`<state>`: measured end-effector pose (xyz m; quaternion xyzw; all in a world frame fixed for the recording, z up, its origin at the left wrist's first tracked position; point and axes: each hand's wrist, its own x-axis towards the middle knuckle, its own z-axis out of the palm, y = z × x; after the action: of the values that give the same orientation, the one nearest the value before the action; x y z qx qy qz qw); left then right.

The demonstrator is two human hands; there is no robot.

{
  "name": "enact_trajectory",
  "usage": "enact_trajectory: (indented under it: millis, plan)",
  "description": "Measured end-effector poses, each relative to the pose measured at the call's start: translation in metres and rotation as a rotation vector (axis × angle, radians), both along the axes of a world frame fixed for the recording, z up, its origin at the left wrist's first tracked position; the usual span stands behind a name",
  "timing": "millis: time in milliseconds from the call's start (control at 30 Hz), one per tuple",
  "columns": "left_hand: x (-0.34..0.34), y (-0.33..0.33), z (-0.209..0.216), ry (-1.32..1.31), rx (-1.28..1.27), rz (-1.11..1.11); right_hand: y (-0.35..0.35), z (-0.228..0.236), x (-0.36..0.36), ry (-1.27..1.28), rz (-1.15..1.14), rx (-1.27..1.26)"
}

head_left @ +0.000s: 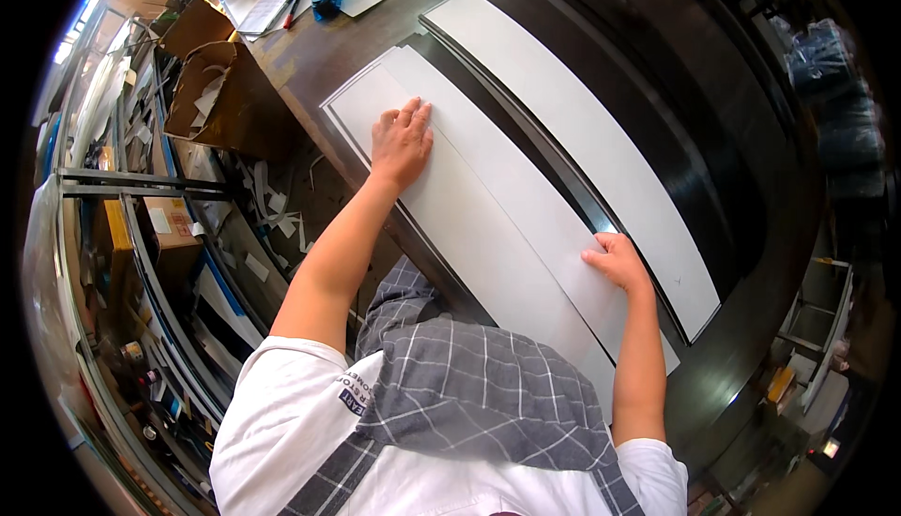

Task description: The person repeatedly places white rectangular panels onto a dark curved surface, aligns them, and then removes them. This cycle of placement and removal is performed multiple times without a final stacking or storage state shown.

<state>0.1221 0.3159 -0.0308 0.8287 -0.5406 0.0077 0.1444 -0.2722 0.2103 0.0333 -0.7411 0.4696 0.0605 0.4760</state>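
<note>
Hands, two, white panels, three

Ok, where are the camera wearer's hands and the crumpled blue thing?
Left hand (401,148), head view: back of hand.
Right hand (621,263), head view: back of hand.
Crumpled blue thing (327,3), head view: its middle.

— How does the near white panel look?
— Smooth, low-sheen; the dark tabletop looks glossy toward its right edge;
— And along its left edge?
— Matt brown cardboard box beside it; paper sheets on it; crumpled, shiny blue plastic farther in.
</note>
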Motion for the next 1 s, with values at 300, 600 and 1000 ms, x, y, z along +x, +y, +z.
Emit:
enact_trajectory:
  millis: [300, 600, 1000]
  plan:
    - [-0.004, -0.003, 0.001, 0.035, 0.015, 0.018, 0.002, -0.011, -0.003, 0.009, -0.085, 0.002]
    - [0.001, -0.003, -0.005, 0.011, -0.005, 0.018, 0.004, 0.002, -0.004, -0.048, -0.092, 0.093]
    - [0.001, -0.001, -0.008, -0.046, -0.061, 0.014, 0.005, 0.003, -0.005, -0.022, -0.089, 0.062]
